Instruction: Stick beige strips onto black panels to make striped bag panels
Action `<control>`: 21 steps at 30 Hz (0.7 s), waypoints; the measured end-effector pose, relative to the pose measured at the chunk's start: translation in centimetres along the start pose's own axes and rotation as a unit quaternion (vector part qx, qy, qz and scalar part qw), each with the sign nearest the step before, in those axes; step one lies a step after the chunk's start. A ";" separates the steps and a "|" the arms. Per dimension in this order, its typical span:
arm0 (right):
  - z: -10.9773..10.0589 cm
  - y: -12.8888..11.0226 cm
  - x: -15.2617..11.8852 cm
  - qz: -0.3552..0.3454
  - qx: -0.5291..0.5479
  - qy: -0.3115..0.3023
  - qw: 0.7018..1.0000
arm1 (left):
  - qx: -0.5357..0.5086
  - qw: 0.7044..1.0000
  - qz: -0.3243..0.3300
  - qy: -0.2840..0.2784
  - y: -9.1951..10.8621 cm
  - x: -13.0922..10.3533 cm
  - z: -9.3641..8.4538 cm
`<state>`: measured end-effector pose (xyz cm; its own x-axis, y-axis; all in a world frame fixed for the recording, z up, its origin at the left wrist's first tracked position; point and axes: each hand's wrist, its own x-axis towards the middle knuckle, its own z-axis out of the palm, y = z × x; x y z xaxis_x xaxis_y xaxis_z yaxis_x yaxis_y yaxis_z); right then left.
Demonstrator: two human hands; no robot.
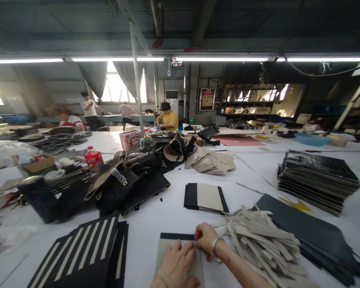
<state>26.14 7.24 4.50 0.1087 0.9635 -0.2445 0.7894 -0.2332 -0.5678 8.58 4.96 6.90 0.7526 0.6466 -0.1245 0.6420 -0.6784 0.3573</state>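
My left hand (177, 264) lies flat, fingers spread, on a grey card panel (163, 250) that sits over a black sheet at the table's near edge. My right hand (204, 238), with a bracelet on the wrist, pinches at the panel's top right edge beside the left fingertips. Whether a strip is between the right fingers I cannot tell. A loose heap of grey paper strips (259, 240) lies just right of my right hand.
Black pieces with pale stripes (87, 252) lie at left. Another black-and-grey panel stack (205, 198) lies ahead, dark sheet stacks (318, 180) at right, bags and straps (129, 176) in the middle, a red bottle (93, 159). Several people work at far tables.
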 end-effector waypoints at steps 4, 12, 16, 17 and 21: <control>-0.4 -0.5 1.1 0.003 -0.026 -0.022 0.999 | 0.003 1.000 -0.016 -0.005 0.3 0.3 0.1; -1.5 -2.4 -0.2 0.011 -0.043 -0.112 0.993 | -0.011 0.999 -0.039 0.014 1.2 -0.4 -0.6; -2.1 -1.9 -3.3 -0.046 0.000 -0.050 0.998 | -0.010 0.999 -0.039 0.011 1.2 -0.8 -1.0; -2.1 -1.7 -3.7 -0.055 0.011 -0.022 0.998 | -0.008 0.999 -0.039 0.009 1.3 -0.9 -1.0; -1.1 -1.3 -4.2 -0.047 0.067 0.029 0.996 | -0.001 0.999 -0.038 -0.003 1.2 -1.1 -1.0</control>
<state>25.30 3.65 7.10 0.0762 0.9870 -0.1414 0.7108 -0.1532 -0.6865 8.42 3.82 8.41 0.7029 0.6939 -0.1563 0.6966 -0.6273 0.3482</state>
